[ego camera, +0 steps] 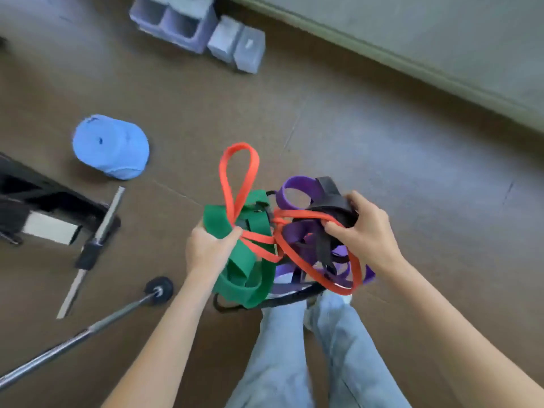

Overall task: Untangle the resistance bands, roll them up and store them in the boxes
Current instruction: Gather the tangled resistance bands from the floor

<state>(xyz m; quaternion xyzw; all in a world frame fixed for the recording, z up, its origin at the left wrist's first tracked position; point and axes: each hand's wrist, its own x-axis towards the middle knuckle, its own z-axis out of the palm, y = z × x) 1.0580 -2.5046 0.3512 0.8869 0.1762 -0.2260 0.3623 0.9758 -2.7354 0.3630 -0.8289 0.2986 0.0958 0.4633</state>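
I hold a tangled bunch of resistance bands above the floor in front of my legs. My left hand (206,248) grips the wide green band (247,269), where the thin red band (240,175) loops up from the knot. My right hand (362,228) grips the black band (332,198) and hooks a strand of the red one. The purple band (297,187) is woven through the right side of the bunch. The grey storage boxes (188,25) stand far off at the top left, two joined and two smaller ones beside them.
A blue rolled cloth (110,147) lies on the brown floor at left. Steel barbell bars (97,234) and a black rack base (35,201) fill the lower left. A grey mat edge (412,54) runs across the top right. My jeans-clad legs (309,348) are below.
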